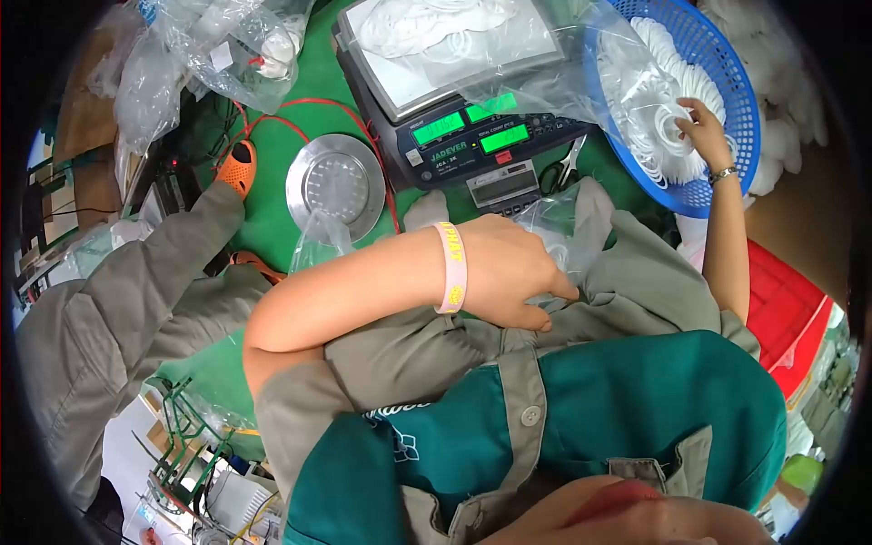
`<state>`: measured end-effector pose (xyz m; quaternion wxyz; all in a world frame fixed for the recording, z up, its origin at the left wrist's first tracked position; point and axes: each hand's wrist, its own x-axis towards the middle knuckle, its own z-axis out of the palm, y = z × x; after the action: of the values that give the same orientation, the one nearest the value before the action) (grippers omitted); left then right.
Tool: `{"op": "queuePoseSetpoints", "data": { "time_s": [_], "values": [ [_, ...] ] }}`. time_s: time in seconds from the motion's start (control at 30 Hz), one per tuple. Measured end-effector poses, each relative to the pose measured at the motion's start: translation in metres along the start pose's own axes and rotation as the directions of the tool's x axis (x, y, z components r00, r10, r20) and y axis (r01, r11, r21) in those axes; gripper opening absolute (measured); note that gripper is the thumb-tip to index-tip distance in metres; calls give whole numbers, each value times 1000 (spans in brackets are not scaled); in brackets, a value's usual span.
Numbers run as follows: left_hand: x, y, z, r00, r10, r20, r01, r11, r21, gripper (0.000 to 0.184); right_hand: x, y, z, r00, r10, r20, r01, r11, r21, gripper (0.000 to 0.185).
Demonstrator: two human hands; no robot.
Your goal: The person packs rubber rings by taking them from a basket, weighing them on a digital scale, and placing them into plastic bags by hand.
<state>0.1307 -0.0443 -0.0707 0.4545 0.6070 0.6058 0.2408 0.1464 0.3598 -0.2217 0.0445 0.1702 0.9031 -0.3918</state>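
My left hand (509, 272), with a pink wristband, is palm down over my lap. Its thumb and index finger are apart, and its other fingers are partly hidden. Beside and under it lies a clear plastic bag (554, 218) with something white inside. My right hand (707, 136) reaches into the blue basket (747, 100), its fingers closed on white cord loops (668, 127) at the top of the pile. More white loops in clear plastic (436, 27) rest on the scale (454, 136), whose green displays are lit.
A round metal dish (336, 186) stands left of the scale. Scissors (565, 168) and a calculator (502, 186) lie below it. A red cable (372, 136) crosses the green surface. Another person's legs (136, 309) are at the left. Plastic bags (218, 54) sit at the upper left.
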Motion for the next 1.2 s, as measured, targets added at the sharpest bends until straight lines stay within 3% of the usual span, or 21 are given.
{"op": "queuePoseSetpoints", "data": {
  "time_s": [0.1,0.2,0.3,0.4,0.47,0.5,0.57,0.8,0.9,0.93,0.97,1.0,1.07,1.1,1.2],
  "values": [
    [-1,2,-3,1000,-15,28,15,1000,-7,43,-1,-8,3,995,12,-101,-18,998,-58,14],
    [-2,1,-2,1000,-18,23,18,1000,15,43,9,16,3,999,29,-14,-28,1000,11,9],
    [-2,-1,-2,999,-27,18,27,1000,7,45,9,25,3,999,-26,-30,24,998,-54,9],
    [0,-1,-5,998,-51,46,50,999,20,46,12,28,1,996,-67,-50,68,998,17,8],
    [-1,-2,-4,999,-33,9,33,999,-24,46,4,13,-6,988,126,92,-143,966,217,8],
    [1,-1,-8,998,-48,44,48,999,1,47,0,9,-8,987,80,139,-121,938,325,8],
    [2,-1,-8,996,-69,57,69,998,4,48,0,8,-9,968,157,198,-229,876,425,6],
    [5,-4,-7,993,-102,62,105,993,-55,51,6,22,-3,945,292,145,-326,830,453,9],
    [5,-5,-6,994,-99,55,101,994,-42,52,19,46,18,965,261,16,-258,940,224,21],
    [6,-5,-7,994,-95,57,97,995,-37,51,23,63,32,977,201,-68,-205,976,-67,24],
    [6,-6,-7,994,-93,58,95,995,-31,51,24,64,42,984,117,-131,-157,922,-355,28],
    [6,-8,-6,994,-91,52,94,994,-52,51,27,66,45,981,170,-94,-194,856,-479,27],
    [5,-9,-5,994,-98,37,100,994,-54,52,22,58,44,973,199,-114,-228,799,-556,25],
    [5,-10,-5,995,-97,27,98,994,-57,52,24,70,41,978,147,-149,-202,840,-504,25],
    [3,-12,-6,994,-103,29,105,993,-58,53,21,58,19,978,203,-46,-206,911,-358,25]
  ]
}}
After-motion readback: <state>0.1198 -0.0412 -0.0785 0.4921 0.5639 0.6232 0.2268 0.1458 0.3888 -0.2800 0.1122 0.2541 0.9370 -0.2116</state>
